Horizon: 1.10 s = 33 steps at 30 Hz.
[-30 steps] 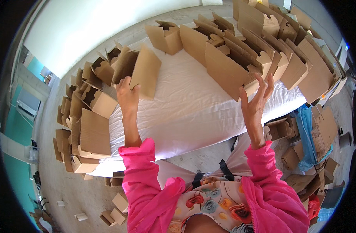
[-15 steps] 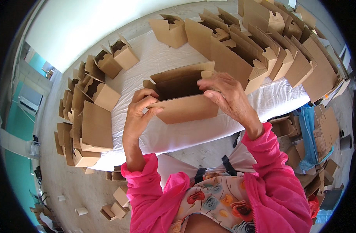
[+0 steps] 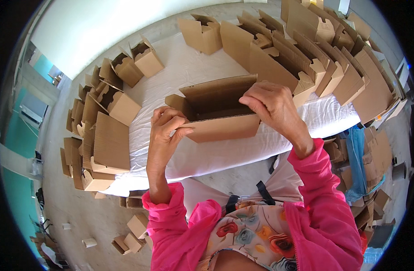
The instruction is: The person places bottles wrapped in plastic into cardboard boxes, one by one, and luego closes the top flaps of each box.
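In front of me, at the near edge of the white-covered table, is a brown cardboard box with its top open toward me. My left hand grips its left end, thumb on the front panel and fingers curled over the side flap. At the right end, my right hand is closed over the corner, thumb pressed to the fingers; the right end flap is mostly hidden behind it. The back panel stands up, leaning away, and the inside looks bare.
Several opened boxes stand along the table's left side, and many more crowd the right and far side. White cloth covers the table. Cardboard pieces lie on the floor at left; blue plastic hangs at right.
My right hand has moved slightly right and up, and its fingers have folded in at the box's right end. The box's back panel leans farther open. My left hand keeps its hold.
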{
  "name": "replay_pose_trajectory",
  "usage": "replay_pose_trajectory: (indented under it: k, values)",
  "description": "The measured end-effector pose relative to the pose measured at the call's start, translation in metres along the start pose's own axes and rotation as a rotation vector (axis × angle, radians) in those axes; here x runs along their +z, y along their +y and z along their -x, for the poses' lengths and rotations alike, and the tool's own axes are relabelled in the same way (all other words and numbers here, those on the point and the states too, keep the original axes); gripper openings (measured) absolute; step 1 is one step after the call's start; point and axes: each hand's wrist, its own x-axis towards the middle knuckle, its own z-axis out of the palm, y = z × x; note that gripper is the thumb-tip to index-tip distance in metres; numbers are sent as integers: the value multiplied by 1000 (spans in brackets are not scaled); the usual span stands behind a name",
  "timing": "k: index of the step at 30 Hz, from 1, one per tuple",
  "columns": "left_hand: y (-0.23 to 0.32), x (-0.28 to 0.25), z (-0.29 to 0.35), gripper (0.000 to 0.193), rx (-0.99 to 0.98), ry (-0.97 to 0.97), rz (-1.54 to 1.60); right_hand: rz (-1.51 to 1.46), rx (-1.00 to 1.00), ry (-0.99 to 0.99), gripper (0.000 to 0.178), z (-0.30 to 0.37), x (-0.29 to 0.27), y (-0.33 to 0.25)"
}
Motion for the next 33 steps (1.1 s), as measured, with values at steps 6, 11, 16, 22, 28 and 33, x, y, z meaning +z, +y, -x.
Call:
replay_pose_trajectory:
  k: [6, 11, 16, 22, 28, 33]
  values:
    - [-1, 5, 15, 13, -49, 4, 195, 50, 127, -74, 33, 27, -8, 6]
    - [-10, 14, 31, 15, -112, 40, 291, -241, 177, -226, 41, 43, -14, 8]
    - [-22, 20, 26, 15, -89, 26, 280, 238, -6, -243, 34, 53, 9, 9]
    - [-82, 12, -55, 23, -161, 240, 711, 267, 84, -132, 20, 55, 9, 8]
    - [-121, 85, -176, 47, -202, -85, 308, 410, 155, -122, 19, 60, 1, 1]
    - [-156, 139, -251, 64, 108, 31, -178, 330, 186, -115, 15, 68, 2, 6]
